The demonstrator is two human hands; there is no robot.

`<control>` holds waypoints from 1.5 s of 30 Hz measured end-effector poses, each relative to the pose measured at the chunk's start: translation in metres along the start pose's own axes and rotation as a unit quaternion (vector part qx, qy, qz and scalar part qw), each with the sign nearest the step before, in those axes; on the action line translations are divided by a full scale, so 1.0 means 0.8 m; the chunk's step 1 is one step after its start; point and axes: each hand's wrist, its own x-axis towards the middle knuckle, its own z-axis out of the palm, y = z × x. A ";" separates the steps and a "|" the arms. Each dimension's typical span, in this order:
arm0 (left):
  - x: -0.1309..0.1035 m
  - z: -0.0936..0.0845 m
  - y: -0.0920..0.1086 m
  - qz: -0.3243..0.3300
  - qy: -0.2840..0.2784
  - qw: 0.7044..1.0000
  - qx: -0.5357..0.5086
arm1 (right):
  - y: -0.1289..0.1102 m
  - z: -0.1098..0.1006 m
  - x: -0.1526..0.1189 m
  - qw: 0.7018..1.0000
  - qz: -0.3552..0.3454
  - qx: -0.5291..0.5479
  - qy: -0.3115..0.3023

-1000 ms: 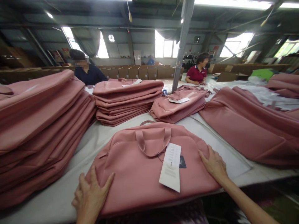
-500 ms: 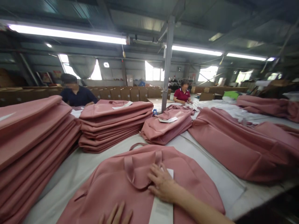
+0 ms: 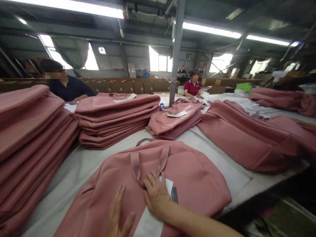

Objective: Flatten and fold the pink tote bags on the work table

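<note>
A flat pink bag (image 3: 192, 177) with two carry handles (image 3: 148, 159) lies in front of me on the white table (image 3: 219, 164). My right hand (image 3: 156, 197) rests palm down on the bag, over its white paper tag (image 3: 150, 223), fingertips at the base of the handles. My left hand (image 3: 118, 215) lies flat on the bag just left of it, fingers spread, holding nothing.
A tall stack of pink bags (image 3: 29, 138) fills the left. Another stack (image 3: 116, 115) and a smaller pile (image 3: 175, 120) sit behind. Loose pink bags (image 3: 247, 135) lie to the right. Two seated people (image 3: 66, 85) (image 3: 192, 87) work across the table. A metal post (image 3: 175, 52) stands mid-table.
My right hand moved from the bag's right edge to its middle, onto the tag. My left hand slid from the left corner toward the centre. The view tilted up.
</note>
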 end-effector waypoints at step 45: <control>0.000 -0.018 0.032 0.370 -0.045 0.917 0.140 | 0.184 -0.129 -0.133 0.967 -0.135 -0.143 -0.164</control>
